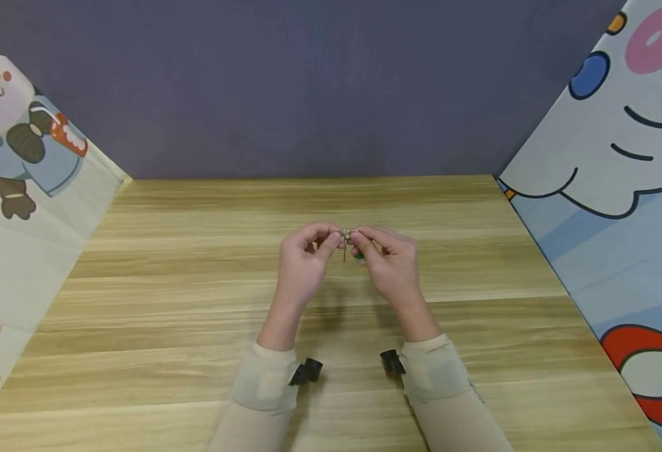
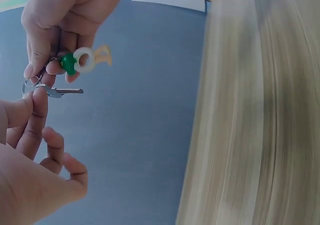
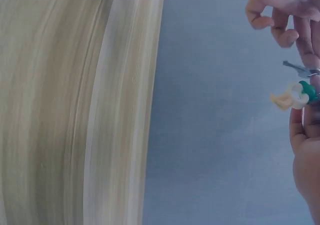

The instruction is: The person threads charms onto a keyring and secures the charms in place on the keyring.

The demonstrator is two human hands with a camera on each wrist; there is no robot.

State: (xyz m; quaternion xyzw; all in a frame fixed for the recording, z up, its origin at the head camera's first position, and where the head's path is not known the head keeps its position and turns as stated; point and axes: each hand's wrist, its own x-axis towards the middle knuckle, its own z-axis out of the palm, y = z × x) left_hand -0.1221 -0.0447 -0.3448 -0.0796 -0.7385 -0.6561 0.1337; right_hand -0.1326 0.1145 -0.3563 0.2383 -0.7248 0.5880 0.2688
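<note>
Above the wooden table, both hands meet at a metal key ring (image 2: 25, 87) that carries a silver key (image 2: 69, 91) and a small charm (image 2: 84, 60) in green, white and pale yellow. My left hand (image 1: 301, 267) pinches the ring between thumb and index finger close to the key's head, its other fingers loosely bent. The right hand (image 1: 396, 267) pinches the ring from the opposite side, and the charm hangs beside its fingers. In the head view the key points down between the hands. Fingertips hide part of the ring, so the key's exact place on it cannot be told.
The wood-grain tabletop (image 1: 167, 314) lies beneath the hands. A dark grey-blue panel (image 1: 308, 88) stands along its back edge. Cartoon-printed panels flank it, one on the left (image 1: 26, 251) and one on the right (image 1: 619, 263). Black wrist mounts (image 1: 306, 371) sit on the sleeves.
</note>
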